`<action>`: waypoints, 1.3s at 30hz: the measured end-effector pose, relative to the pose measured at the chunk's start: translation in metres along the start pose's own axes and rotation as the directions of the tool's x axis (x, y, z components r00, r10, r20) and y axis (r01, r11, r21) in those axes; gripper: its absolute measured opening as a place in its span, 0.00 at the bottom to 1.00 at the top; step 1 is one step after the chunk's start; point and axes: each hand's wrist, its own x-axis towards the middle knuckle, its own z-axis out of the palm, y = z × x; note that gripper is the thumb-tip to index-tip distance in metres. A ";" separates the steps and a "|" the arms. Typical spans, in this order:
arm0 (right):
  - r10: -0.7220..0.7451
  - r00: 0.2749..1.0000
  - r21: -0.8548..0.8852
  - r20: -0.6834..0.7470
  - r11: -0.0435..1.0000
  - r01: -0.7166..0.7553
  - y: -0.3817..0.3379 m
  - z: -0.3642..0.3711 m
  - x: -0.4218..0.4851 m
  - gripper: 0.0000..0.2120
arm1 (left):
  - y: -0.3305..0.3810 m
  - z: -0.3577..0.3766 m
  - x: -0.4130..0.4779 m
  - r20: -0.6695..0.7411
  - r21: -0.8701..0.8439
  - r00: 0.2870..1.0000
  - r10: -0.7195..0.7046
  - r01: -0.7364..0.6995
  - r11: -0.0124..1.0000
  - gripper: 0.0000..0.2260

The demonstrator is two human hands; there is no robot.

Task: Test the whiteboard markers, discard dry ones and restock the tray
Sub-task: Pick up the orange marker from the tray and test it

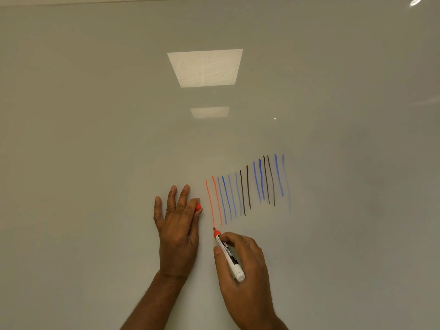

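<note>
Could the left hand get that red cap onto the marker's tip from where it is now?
Probably yes. The left hand pinches the red cap close to the marker, whose tip is bare, with only open whiteboard between them.

The red cap (198, 207) is mostly hidden behind the fingers (191, 210) of the left hand (178, 227), so only a bit shows. The print on the marker (229, 256) in the right hand (247, 270) is too blurred to read. Both forearms (152, 303) are cut off by the bottom edge.
</note>
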 end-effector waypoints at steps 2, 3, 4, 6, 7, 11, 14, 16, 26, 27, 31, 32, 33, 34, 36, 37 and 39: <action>0.105 0.994 0.043 -0.014 0.994 -0.104 -0.006 -0.003 -0.002 0.12 | 0.001 -0.004 0.001 0.026 -0.008 1.000 -0.006 0.006 1.000 0.18; 0.160 0.987 0.080 -0.020 0.984 -0.158 -0.009 -0.003 -0.003 0.14 | 0.003 -0.007 0.001 0.037 -0.020 0.999 -0.013 0.014 1.000 0.18; 0.196 0.981 0.139 -0.012 0.971 -0.192 -0.013 -0.005 -0.005 0.14 | 0.006 -0.011 0.000 0.042 -0.041 0.999 -0.028 0.030 0.999 0.18; 0.256 0.966 0.272 0.031 0.928 -0.255 -0.022 -0.014 -0.010 0.12 | 0.018 -0.023 -0.004 0.027 -0.103 0.996 -0.091 0.093 0.990 0.19; 0.276 0.960 0.326 0.048 0.904 -0.277 -0.028 -0.020 -0.012 0.10 | 0.026 -0.029 -0.007 0.013 -0.140 0.989 -0.150 0.150 0.979 0.19; 0.298 0.946 0.411 0.131 0.851 -0.325 -0.041 -0.037 -0.018 0.09 | 0.067 -0.060 -0.015 0.064 -0.369 0.859 -0.508 0.494 0.788 0.14; 0.294 0.937 0.442 0.187 0.827 -0.347 -0.047 -0.046 -0.025 0.07 | 0.091 -0.080 -0.009 0.215 -0.537 0.674 -0.707 0.686 0.491 0.11; 0.289 0.930 0.445 0.225 0.819 -0.363 -0.053 -0.050 -0.028 0.06 | 0.097 -0.089 -0.006 0.340 -0.615 0.545 -0.766 0.745 0.258 0.11; 0.282 0.911 0.474 0.302 0.784 -0.400 -0.067 -0.062 -0.043 0.11 | 0.121 -0.111 -0.013 0.689 -0.660 0.268 -0.673 0.616 -0.430 0.14; 0.286 0.909 0.474 0.305 0.782 -0.405 -0.068 -0.062 -0.044 0.10 | 0.123 -0.112 -0.014 0.699 -0.653 0.263 -0.666 0.614 -0.443 0.14; 0.297 0.906 0.494 0.301 0.764 -0.415 -0.068 -0.064 -0.047 0.10 | 0.132 -0.114 -0.019 0.729 -0.628 0.256 -0.635 0.619 -0.471 0.14; 0.305 0.905 0.491 0.297 0.764 -0.418 -0.068 -0.064 -0.048 0.09 | 0.133 -0.115 -0.021 0.734 -0.623 0.256 -0.629 0.622 -0.474 0.14; 0.315 0.903 0.488 0.292 0.763 -0.424 -0.067 -0.064 -0.048 0.09 | 0.134 -0.115 -0.022 0.737 -0.619 0.254 -0.626 0.625 -0.475 0.13; 0.324 0.902 0.483 0.286 0.764 -0.428 -0.066 -0.063 -0.049 0.09 | 0.135 -0.114 -0.024 0.739 -0.615 0.252 -0.624 0.629 -0.475 0.13; 0.330 0.903 0.479 0.277 0.767 -0.427 -0.064 -0.062 -0.051 0.09 | 0.135 -0.114 -0.028 0.739 -0.612 0.247 -0.627 0.634 -0.472 0.12; 0.334 0.902 0.477 0.275 0.767 -0.429 -0.064 -0.061 -0.052 0.09 | 0.135 -0.114 -0.029 0.738 -0.614 0.246 -0.628 0.632 -0.474 0.12; 0.334 0.903 0.480 0.271 0.766 -0.428 -0.064 -0.060 -0.055 0.09 | 0.135 -0.114 -0.033 0.737 -0.619 0.243 -0.630 0.616 -0.487 0.12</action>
